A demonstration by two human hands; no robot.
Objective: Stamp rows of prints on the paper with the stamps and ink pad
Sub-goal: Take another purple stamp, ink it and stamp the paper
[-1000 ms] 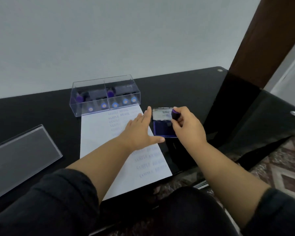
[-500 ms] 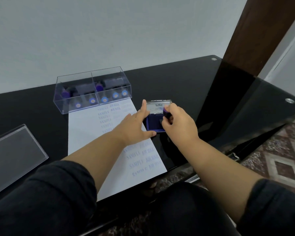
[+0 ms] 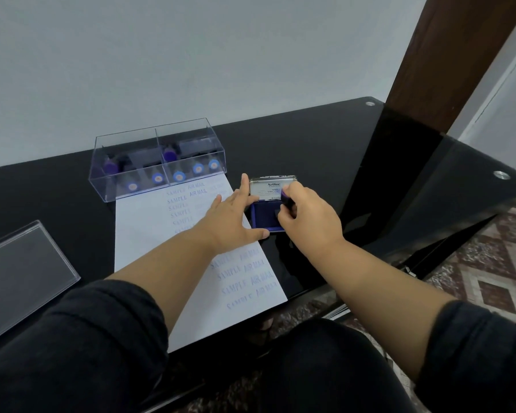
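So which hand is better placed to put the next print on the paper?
The right hand: it already grips the stamp on the open ink pad, right beside the paper. The left hand lies flat on the sheet with its fingers out, steadying it.

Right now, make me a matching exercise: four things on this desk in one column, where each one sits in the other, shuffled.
Things:
1. stamp
2. left hand
3. clear stamp box
4. clear lid

Places:
A. far end of the paper
B. flat on the paper
C. on the ink pad, in the right hand
D. desk's left edge

Pairs: 1-C, 2-B, 3-A, 4-D
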